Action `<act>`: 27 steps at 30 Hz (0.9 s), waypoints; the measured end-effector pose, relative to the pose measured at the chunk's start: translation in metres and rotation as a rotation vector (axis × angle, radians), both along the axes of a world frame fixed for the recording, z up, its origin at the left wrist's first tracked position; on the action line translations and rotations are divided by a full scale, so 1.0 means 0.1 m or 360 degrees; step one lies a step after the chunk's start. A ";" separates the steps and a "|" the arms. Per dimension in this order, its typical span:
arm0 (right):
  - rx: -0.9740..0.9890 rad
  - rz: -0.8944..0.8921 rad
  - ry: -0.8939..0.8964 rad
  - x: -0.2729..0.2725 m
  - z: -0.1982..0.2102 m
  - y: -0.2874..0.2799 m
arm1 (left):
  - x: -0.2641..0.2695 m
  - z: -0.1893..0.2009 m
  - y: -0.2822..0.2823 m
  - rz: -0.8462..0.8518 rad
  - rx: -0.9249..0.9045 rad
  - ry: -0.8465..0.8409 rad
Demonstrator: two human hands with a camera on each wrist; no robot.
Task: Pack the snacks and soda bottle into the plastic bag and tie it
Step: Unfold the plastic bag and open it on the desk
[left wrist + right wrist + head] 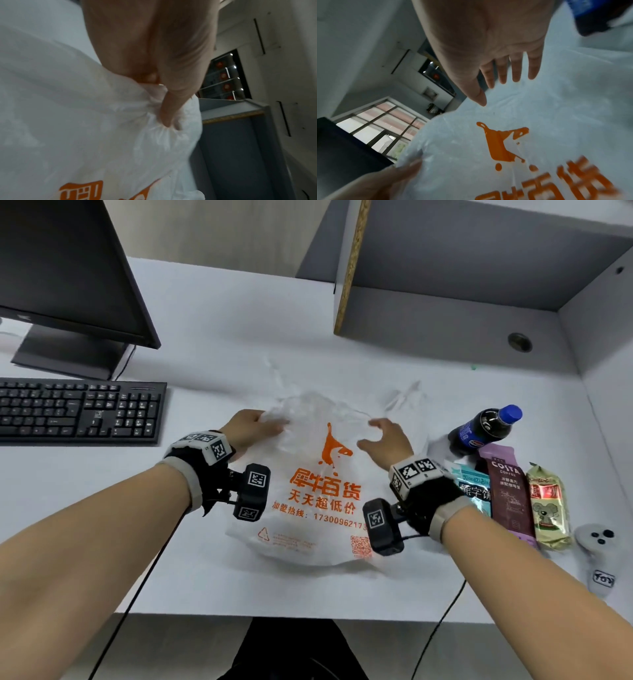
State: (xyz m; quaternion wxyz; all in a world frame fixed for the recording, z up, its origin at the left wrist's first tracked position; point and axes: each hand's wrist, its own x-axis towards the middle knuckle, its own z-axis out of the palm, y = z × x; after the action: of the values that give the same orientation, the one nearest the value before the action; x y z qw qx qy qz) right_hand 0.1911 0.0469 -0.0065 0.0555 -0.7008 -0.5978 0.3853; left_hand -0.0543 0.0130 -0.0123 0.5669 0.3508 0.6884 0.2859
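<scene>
A white plastic bag with orange print lies flat in the middle of the desk. My left hand pinches the film near the bag's upper left edge; in the left wrist view the bag bunches under the thumb and fingers. My right hand hovers open over the bag's upper right part, its fingers spread above the bag. A dark soda bottle with a blue cap lies to the right. Three snack packs lie beside it: teal, purple, green.
A black keyboard and monitor stand at the left. A shelf unit rises at the back right. A white controller lies at the far right edge. Cables hang over the desk's front edge.
</scene>
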 end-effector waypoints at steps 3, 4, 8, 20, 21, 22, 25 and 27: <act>0.0144 0.0202 -0.0040 -0.11 0.24 0.24 | 0.01 0.24 0.06 -0.0078 0.0145 -0.0120; 0.0173 0.0289 -0.0098 -0.14 0.30 0.30 | 0.01 0.31 0.09 -0.0082 0.0187 -0.0121; 0.0266 0.0476 -0.0343 -0.29 0.52 0.50 | -0.01 0.52 0.16 -0.0058 0.0299 -0.0186; 0.1350 0.0324 -0.0063 -0.40 1.51 0.53 | 0.04 0.90 0.41 0.0248 0.0571 -0.0194; 0.1339 0.0367 -0.0058 -0.40 1.52 0.51 | 0.04 0.94 0.42 0.0283 0.0592 -0.0249; 0.1305 0.0408 -0.0070 -0.39 1.52 0.48 | 0.04 0.99 0.44 0.0326 0.0616 -0.0301; 0.1155 0.0476 -0.0112 -0.34 1.40 0.41 | 0.02 1.10 0.49 0.0342 0.0729 -0.0328; 0.1077 0.0492 -0.0137 -0.30 1.29 0.37 | 0.01 1.15 0.51 0.0311 0.0782 -0.0289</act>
State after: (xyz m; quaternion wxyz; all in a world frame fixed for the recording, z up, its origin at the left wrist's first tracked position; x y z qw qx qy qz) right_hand 0.1608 0.0840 0.1225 0.1999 -0.5597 -0.7919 0.1401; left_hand -0.0534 0.0644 0.1029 0.4938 0.3828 0.5754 0.5278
